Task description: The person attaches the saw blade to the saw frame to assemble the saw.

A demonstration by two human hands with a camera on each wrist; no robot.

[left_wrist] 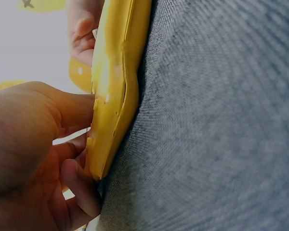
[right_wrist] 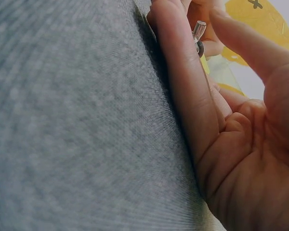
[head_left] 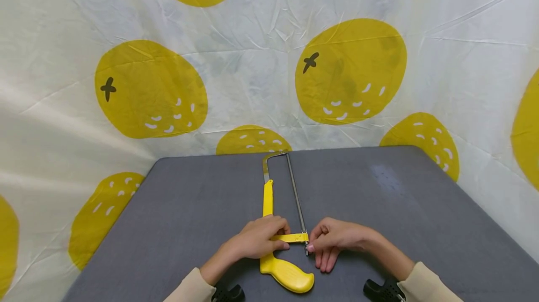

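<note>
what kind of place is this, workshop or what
Probably a staged recording setup, not a real workshop: a grey cloth-covered table against a hung sheet printed with yellow fruit, with only a yellow hacksaw on it.

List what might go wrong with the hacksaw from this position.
The right hand pinches the small metal screw at the blade's near end; if it loosens, the blade may slacken or spring free. Its fingers lie close to the blade and could be nicked. The left hand alone steadies the hacksaw, so it may slide on the grey table.
</note>
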